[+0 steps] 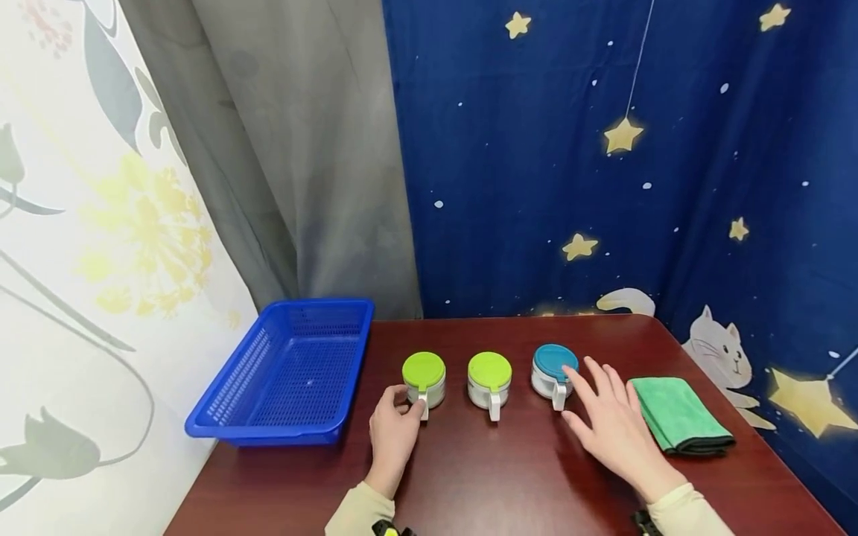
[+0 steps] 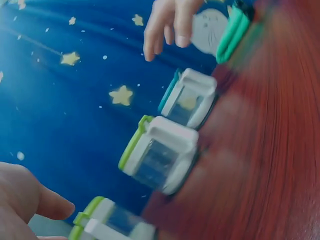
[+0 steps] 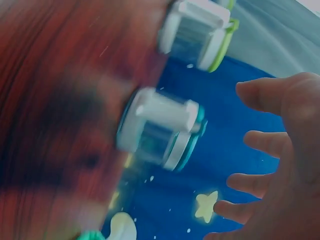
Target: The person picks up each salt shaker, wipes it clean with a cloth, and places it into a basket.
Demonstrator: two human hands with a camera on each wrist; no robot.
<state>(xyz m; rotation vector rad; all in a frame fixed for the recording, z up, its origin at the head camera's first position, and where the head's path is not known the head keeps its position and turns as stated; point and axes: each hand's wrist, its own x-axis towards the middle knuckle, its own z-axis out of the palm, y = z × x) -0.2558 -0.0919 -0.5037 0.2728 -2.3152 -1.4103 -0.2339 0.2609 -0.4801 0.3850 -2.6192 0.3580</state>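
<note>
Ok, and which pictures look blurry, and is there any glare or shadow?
Head view: mostly sharp, soft sheen on the table, shadow beside the right grip; left wrist view: hazy, pale reflections beside the jars; right wrist view: blue-lidded jar smeared, dark blurry patches on the table.

A starry blue curtain (image 1: pixel 509 186) hangs behind the reddish-brown table (image 1: pixel 482 476).

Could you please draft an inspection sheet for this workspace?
Surface: reddish-brown wood-look table.
Job's things: green-lidded round left jar, green-lidded round middle jar, teal-lidded round right jar; all clear-and-white, handled, upright.
Clutter: blue perforated plastic basket; folded, dark-edged green cloth.
Grippers: left hand beside left jar, contact unclear; right hand spread near right jar.
Cables: nothing seen.
Surroundings: navy star-print curtain, grey curtain, white floral backdrop.
</note>
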